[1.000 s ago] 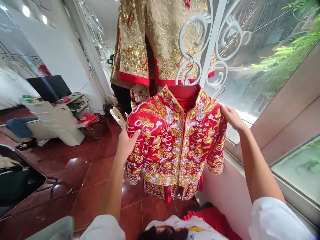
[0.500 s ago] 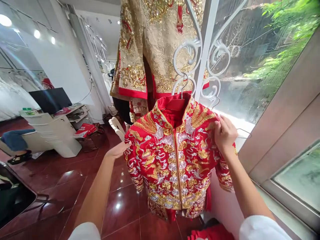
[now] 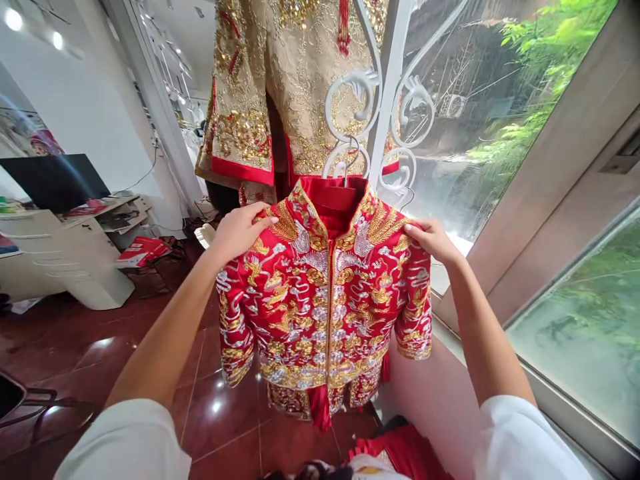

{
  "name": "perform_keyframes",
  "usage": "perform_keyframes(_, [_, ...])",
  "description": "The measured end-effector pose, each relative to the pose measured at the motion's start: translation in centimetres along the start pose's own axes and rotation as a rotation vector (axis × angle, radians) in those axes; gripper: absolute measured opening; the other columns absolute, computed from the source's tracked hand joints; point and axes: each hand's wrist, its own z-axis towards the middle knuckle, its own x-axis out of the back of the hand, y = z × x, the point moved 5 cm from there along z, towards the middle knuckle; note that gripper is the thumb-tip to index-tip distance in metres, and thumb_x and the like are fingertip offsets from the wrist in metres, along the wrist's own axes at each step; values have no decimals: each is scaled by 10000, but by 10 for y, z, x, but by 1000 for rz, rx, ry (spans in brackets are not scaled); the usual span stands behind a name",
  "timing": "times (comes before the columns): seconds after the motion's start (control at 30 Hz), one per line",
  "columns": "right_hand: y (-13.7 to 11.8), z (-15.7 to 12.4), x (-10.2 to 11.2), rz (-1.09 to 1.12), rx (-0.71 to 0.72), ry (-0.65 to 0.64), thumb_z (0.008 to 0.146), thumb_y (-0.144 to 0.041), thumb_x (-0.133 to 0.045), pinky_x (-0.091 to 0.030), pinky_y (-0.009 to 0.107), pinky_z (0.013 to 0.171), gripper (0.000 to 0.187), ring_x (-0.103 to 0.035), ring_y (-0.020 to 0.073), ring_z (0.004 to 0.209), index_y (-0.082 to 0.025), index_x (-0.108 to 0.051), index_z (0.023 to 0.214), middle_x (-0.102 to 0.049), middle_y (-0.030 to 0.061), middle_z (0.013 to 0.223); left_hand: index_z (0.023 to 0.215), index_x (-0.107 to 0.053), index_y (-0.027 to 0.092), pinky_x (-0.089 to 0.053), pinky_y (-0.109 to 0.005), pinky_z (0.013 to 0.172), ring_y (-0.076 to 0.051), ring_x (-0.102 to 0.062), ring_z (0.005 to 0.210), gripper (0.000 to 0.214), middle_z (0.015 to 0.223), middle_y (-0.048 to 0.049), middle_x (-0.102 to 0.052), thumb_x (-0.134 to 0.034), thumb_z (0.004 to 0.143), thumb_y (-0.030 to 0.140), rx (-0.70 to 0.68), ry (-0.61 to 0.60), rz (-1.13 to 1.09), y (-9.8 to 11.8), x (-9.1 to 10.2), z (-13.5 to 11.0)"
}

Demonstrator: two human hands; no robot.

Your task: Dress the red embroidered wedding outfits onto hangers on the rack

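A red jacket point(image 3: 295, 313) with gold and silver embroidery hangs upright on a hanger point(image 3: 346, 160), its front zip closed up to near the collar. My left hand point(image 3: 243, 231) grips the jacket's shoulder on the left side, thumb in front and fingers over the back. On the opposite shoulder my right hand point(image 3: 431, 239) pinches the cloth between thumb and fingers. The hanger's hook reaches up to a white scrolled metal frame point(image 3: 383, 107). Below the hem, a second embroidered red piece point(image 3: 290, 399) shows in part.
Behind hangs a beige garment point(image 3: 305, 100) with gold beading and red trim. A window point(image 3: 465, 120) fills the right side. To the left stand a white desk point(image 3: 80, 260) and a dark monitor point(image 3: 55, 180). Red cloth point(image 3: 410, 450) lies low in front.
My left hand has moved up from the upper sleeve onto the shoulder. My right hand has shifted to the shoulder's front edge. The jacket now hangs squarer, both sleeves down; the view has turned right.
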Motion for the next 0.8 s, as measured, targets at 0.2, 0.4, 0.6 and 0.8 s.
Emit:
perform_keyframes(0.2, [23, -8, -17, 417, -159, -59, 594, -610, -730, -524, 313, 610, 449, -641, 199, 609, -191, -692, 750, -700, 52, 717, 917, -632, 146, -449, -238, 618, -167, -567, 706, 576, 853, -51, -665, -409, 796, 664, -61, -324, -337, -14, 7, 23])
perform_keyframes(0.4, [46, -10, -37, 532, -148, -21, 675, -648, -633, -535, 343, 693, 448, -658, 201, 690, -230, -679, 831, -707, 29, 771, 859, -667, 156, -476, -311, 738, -203, -595, 793, 486, 882, -68, -677, -456, 821, 592, -52, -296, -305, -5, 27, 33])
perform_keyframes(0.6, [10, 18, -27, 182, -78, -218, 673, -578, -684, -521, 335, 722, 448, -643, 220, 790, -168, -695, 853, -706, 47, 821, 1160, -583, 122, -450, -345, 888, -221, -572, 1011, 561, 1115, -111, -626, -583, 778, 532, -314, -261, -485, 35, 12, 57])
perform_keyframes(0.8, [-40, 32, -31, 80, 29, -335, 743, -512, -660, -527, 292, 717, 393, -642, 166, 785, -202, -691, 983, -704, 28, 938, 883, -656, 113, -446, -287, 731, -163, -560, 784, 384, 820, -34, -619, -557, 795, 473, -348, -216, -496, 39, 6, 54])
